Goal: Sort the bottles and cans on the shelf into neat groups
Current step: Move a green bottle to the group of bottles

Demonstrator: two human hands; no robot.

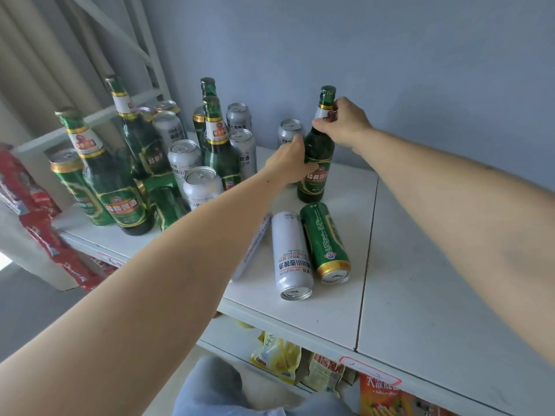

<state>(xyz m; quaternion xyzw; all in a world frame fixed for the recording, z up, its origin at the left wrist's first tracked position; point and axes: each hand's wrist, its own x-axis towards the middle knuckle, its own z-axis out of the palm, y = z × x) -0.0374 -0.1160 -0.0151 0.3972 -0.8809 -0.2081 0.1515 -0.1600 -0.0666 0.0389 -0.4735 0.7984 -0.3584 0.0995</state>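
A green glass bottle (318, 151) stands upright on the white shelf (420, 295), near the blue wall (390, 55) and apart from the main cluster. The right hand (345, 123) pinches its neck just below the cap, fingers curled around the label there, while the left hand (289, 162) wraps its fingers around the bottle's body from the left side. Directly behind the left hand stands a silver can (289, 130). Just in front of the bottle, a silver can lying on its side (290, 256) and a green can lying on its side (326, 241) rest touching each other, tops toward the shelf edge. Farther left, upright green bottles (105, 175) and silver cans (201, 183) crowd together. Snack packets (277, 358) sit on the lower shelf.
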